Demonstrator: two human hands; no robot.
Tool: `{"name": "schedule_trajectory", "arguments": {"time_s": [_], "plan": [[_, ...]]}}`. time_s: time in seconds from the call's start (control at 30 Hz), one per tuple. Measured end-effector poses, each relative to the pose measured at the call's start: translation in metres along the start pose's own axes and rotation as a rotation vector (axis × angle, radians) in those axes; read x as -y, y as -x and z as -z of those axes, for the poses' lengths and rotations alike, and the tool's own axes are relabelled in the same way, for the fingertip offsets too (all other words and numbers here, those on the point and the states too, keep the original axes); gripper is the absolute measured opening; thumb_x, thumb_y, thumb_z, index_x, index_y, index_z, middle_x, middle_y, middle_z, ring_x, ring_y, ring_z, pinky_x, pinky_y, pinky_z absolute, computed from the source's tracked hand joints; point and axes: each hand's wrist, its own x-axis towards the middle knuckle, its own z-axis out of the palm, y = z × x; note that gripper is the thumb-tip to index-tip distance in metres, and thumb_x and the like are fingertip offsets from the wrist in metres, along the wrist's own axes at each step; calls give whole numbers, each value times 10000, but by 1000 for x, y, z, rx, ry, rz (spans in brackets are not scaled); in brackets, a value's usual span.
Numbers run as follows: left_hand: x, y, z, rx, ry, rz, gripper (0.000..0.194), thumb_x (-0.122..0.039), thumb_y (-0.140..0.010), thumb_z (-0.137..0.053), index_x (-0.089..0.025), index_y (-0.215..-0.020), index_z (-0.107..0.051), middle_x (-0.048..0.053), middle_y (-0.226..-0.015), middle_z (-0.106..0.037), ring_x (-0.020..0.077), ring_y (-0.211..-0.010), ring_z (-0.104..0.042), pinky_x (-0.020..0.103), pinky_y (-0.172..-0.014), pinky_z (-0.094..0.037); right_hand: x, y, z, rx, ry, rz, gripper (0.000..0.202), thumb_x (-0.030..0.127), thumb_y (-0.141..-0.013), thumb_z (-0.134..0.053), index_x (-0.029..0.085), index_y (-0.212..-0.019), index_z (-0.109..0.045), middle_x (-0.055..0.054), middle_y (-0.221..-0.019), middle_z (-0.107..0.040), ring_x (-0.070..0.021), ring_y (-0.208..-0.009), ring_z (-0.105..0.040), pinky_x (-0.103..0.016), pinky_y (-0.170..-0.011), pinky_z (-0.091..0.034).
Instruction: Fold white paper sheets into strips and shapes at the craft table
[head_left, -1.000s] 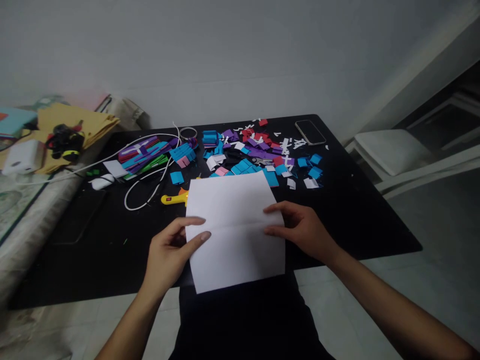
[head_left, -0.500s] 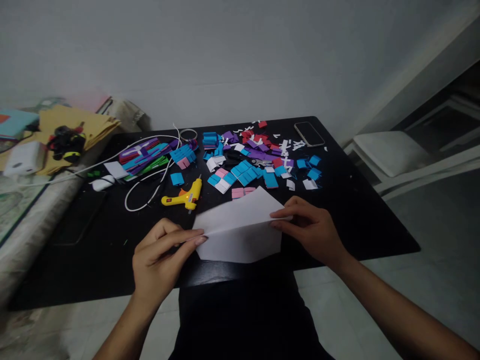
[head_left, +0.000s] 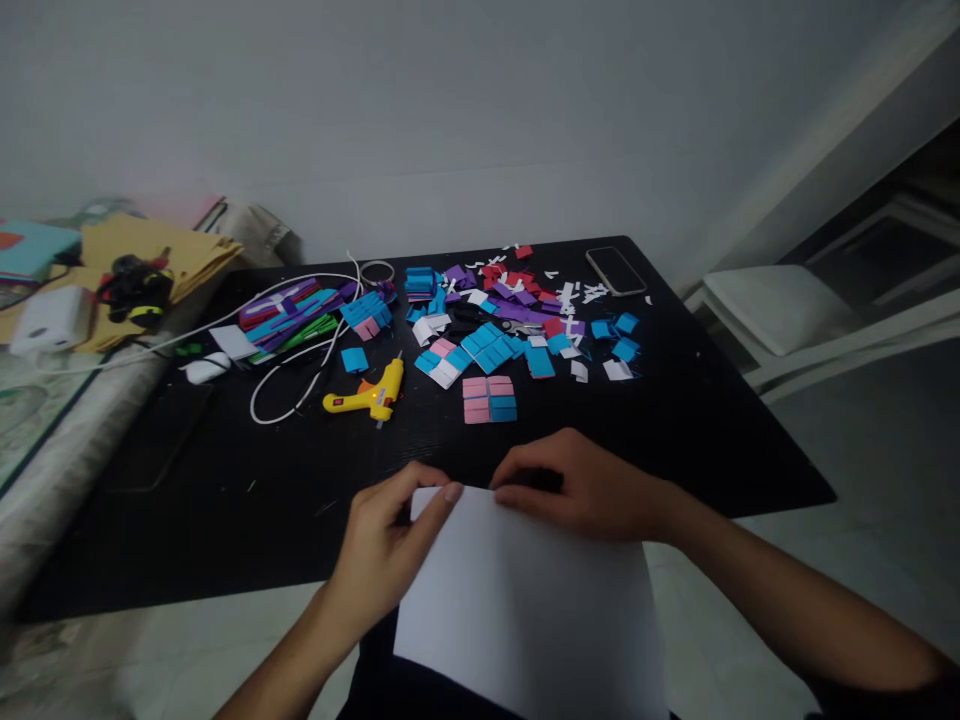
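A sheet of white paper [head_left: 525, 610] hangs over the table's front edge toward my lap. My left hand [head_left: 397, 530] pinches its top edge near the left corner, thumb on the near face. Close beside it, my right hand [head_left: 574, 485] grips the same edge between thumb and fingers, with the fingertips partly hidden. Just beyond the hands lies a square of pink and blue folded paper pieces [head_left: 490, 400]. To its left rests a yellow glue gun [head_left: 367, 392] with an orange light showing.
Blue folded pieces [head_left: 487, 347], purple and red pieces and white scraps spread over the black table [head_left: 720, 430]. A phone [head_left: 616, 271] lies at the back right. A white cable [head_left: 259, 400] loops at the left, by stacked coloured strips [head_left: 292, 315]. A white stool [head_left: 780, 305] stands right.
Both hands have come nearer my body and closer together. The paper, earlier held at both ends with a crease across it, now hangs down opened out. The pink and blue square is uncovered.
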Motion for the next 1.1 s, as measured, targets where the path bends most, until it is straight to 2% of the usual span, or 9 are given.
{"name": "schedule_trajectory", "arguments": {"time_s": [0.17,0.43,0.57,0.63,0.73,0.8,0.87,0.93,1.1], "plan": [[4,-5,-12,4,43,84,224,-411,-943,-674,-216,-848,-729,-35,-611,-604,102,-502,-439,223,-470,-330,-3,-21,-6,28,66,-29,176,291,-993,-624,195,-925,-754,-4,-780,-740,-144,-684,-648,-266,-628,-463],[36,-15,10,-79,101,356,387,-568,-866,-707,-189,-786,-703,-25,-616,-555,121,-543,-447,216,-481,-318,-41,-17,28,34,9,-130,232,373,-958,-646,202,-862,-770,-14,-803,-735,-163,-721,-653,-263,-626,-472],[51,-17,14,-71,-4,358,413,-595,-878,-677,-194,-779,-698,-22,-604,-568,135,-534,-469,228,-482,-318,-57,-11,33,-1,-42,-238,250,389,-953,-640,199,-839,-755,-12,-736,-706,-162,-640,-639,-288,-606,-496],[53,-18,12,-66,-64,341,385,-571,-892,-669,-202,-786,-703,-21,-601,-579,144,-529,-475,242,-497,-328,-60,-10,26,-108,79,-245,212,362,-945,-653,202,-840,-744,-28,-766,-714,-179,-666,-651,-318,-634,-520],[51,-17,6,-161,-222,229,299,-493,-894,-688,-207,-967,-728,28,-800,-686,199,-675,-586,295,-640,-441,-61,-8,5,-411,367,-130,131,261,-908,-701,200,-1020,-731,-97,-1030,-720,-265,-950,-687,-430,-838,-573],[47,-13,0,-228,-404,62,341,-434,-910,-677,-194,-1151,-705,114,-1101,-720,298,-972,-658,400,-852,-496,-60,-6,-14,-507,472,7,241,198,-923,-662,203,-1161,-700,-130,-1181,-681,-306,-1136,-649,-512,-983,-555],[43,-7,-9,-201,-532,-111,360,-364,-942,-645,-180,-1249,-673,172,-1318,-665,369,-1212,-612,505,-997,-473,-59,-5,-34,-474,516,97,265,163,-962,-595,198,-1210,-682,-148,-1240,-670,-301,-1166,-648,-528,-1010,-562],[40,0,-19,-80,-542,-229,342,-286,-971,-608,-176,-1292,-654,178,-1389,-642,359,-1274,-604,527,-1044,-479,-58,-6,-51,-415,549,160,278,167,-994,-545,167,-1242,-671,-170,-1289,-674,-304,-1206,-651,-527,-1030,-570],[40,8,-40,89,-547,-326,441,-226,-1003,-552,-147,-1437,-564,178,-1475,-611,349,-1369,-575,554,-1120,-492,-62,-15,-74,-300,655,208,431,98,-995,-440,89,-1398,-593,-207,-1450,-627,-312,-1371,-586,-528,-1121,-532]]}}
